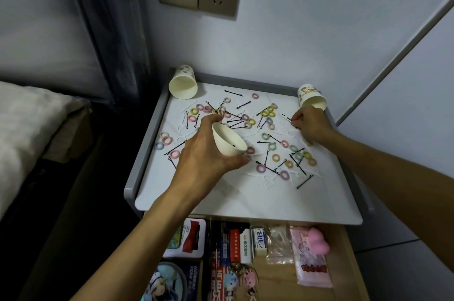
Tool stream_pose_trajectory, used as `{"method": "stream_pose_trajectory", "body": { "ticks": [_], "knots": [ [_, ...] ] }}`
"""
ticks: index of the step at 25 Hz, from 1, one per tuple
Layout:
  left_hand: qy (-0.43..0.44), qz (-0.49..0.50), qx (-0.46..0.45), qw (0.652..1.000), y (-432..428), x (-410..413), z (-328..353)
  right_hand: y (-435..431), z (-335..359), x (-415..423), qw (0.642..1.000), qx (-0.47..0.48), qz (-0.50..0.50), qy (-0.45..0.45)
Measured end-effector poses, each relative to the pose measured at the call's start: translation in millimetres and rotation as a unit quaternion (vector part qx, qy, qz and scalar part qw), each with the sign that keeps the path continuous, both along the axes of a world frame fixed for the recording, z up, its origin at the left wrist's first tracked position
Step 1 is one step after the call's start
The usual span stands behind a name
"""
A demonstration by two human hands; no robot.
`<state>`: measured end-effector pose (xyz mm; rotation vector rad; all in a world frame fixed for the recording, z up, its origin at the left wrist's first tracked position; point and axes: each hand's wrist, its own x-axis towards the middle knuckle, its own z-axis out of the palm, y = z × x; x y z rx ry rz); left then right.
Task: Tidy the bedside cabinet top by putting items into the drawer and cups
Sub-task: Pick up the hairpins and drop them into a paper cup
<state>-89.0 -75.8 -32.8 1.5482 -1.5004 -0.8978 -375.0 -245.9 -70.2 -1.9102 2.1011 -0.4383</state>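
A raised grey rim (151,138) bounds the white cabinet top (245,202) outside both hands and beyond them, and the widest bare strip lies nearer than the hands, above the open drawer (344,259) under the forearms. Hair rings (272,146) and black hairpins (304,181) litter the top between and around the hands; 2 cups lie on their sides, the far-left cup (183,84) and far-right cup (312,99). The left hand (206,153) grips a 3rd cup (228,141), tilted, mouth up toward the right hand (312,126), whose curled fingers pinch hairpins.
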Motion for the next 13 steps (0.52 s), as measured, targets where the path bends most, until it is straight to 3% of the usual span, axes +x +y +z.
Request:
{"method": "stream_pose_trajectory", "body": {
  "ticks": [9, 13],
  "knots": [
    [0.003, -0.004, 0.0, 1.0, 0.3, -1.5, -0.5, 2.6, 0.9, 3.3, 0.994, -0.007, -0.009, 0.106],
    [0.011, -0.002, -0.001, 1.0, 0.2, -0.2, 0.1, 6.9, 3.5, 7.1, 0.994, -0.047, -0.022, 0.098]
  ]
}}
